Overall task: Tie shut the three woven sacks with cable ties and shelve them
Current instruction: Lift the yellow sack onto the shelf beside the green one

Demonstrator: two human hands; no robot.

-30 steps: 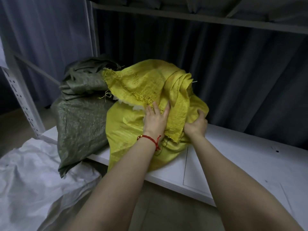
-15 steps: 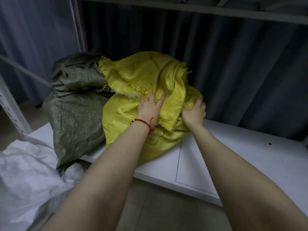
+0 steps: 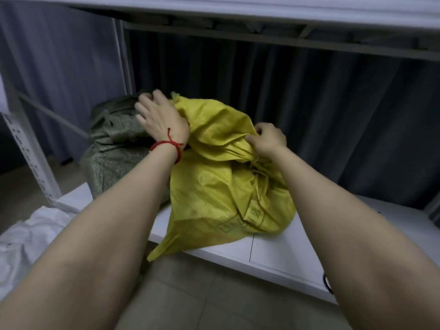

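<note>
A yellow woven sack (image 3: 214, 191) lies on the white shelf (image 3: 283, 256), one corner hanging over the front edge. A green woven sack (image 3: 112, 151) stands against its left side. My right hand (image 3: 269, 139) grips the bunched neck of the yellow sack. With its fingers spread, my left hand (image 3: 159, 115), a red string at its wrist, rests on the yellow sack's upper left flap next to the green sack's top. No cable tie is visible.
A white sack (image 3: 26, 239) lies on the floor at the lower left. A perforated white upright (image 3: 26, 148) stands left of the shelf, and another shelf board (image 3: 262, 10) runs overhead. Dark curtains hang behind. The shelf's right half is bare white board.
My left hand moved up from the yellow sack's front to its upper left flap. My right hand shifted to grip the bunched neck. The flap that stood up now lies lower.
</note>
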